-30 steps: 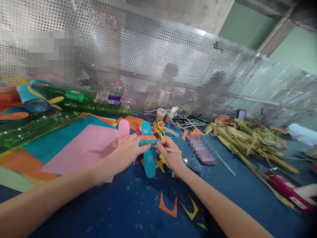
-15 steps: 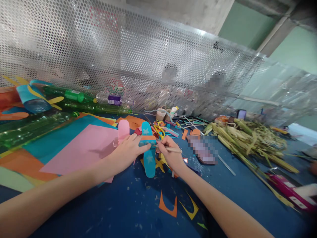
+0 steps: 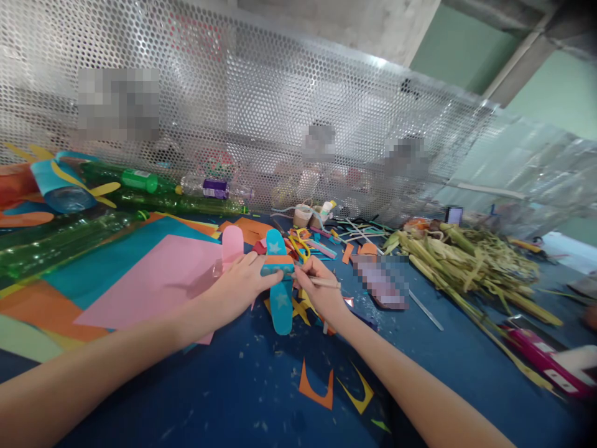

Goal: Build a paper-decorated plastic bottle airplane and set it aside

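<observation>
My left hand [image 3: 242,284] grips a bottle-built toy plane [image 3: 278,280] at mid-table; its long turquoise paper wing carries pale stars, and a pink paper fin [image 3: 232,244] stands behind my fingers. My right hand [image 3: 319,289] is closed on a thin wooden stick [image 3: 321,282], whose tip touches the plane's body just right of the wing. Both hands meet over the blue tabletop [image 3: 242,392]. The bottle's body is mostly hidden under my left hand.
Pink [image 3: 158,280], teal and orange paper sheets lie left. Green plastic bottles [image 3: 140,186] line the perforated metal screen [image 3: 261,106] at the back. Dried corn husks [image 3: 466,264] pile up on the right. Orange and yellow paper offcuts [image 3: 321,387] lie near me, with glue pots [image 3: 310,214] farther back.
</observation>
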Available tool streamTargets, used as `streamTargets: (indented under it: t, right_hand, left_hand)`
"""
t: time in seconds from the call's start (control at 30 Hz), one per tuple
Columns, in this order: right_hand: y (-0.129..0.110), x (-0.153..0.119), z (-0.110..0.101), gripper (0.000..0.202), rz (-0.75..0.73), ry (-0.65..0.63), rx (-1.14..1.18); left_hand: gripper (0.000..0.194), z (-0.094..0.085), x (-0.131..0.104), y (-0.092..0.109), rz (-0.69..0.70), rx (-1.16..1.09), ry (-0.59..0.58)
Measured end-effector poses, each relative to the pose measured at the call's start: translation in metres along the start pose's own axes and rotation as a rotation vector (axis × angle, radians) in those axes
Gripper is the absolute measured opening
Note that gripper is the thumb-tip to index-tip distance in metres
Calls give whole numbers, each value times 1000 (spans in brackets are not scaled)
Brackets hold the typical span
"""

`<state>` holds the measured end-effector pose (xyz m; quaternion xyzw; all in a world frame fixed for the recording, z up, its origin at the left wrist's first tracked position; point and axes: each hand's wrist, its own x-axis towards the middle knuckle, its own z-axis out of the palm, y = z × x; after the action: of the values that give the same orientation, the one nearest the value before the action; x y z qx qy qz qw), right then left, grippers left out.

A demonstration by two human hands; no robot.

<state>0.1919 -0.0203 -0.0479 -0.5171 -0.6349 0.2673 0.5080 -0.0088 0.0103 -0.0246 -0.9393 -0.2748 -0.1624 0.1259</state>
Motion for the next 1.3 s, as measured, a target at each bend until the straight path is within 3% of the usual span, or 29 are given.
streamTargets:
  t: [0.4, 1.07, 1.3]
  right_hand:
    - [1, 0, 1, 24, -8, -16, 9]
    - [-1, 1, -3, 25, 15, 65, -67]
    - [-3, 1, -1, 26, 4, 34, -69]
  left_hand:
    - [41, 1, 1, 0, -7, 0, -12]
    - [44, -1, 1, -1, -12, 28, -46]
    - [45, 1, 1, -2, -5, 11, -39]
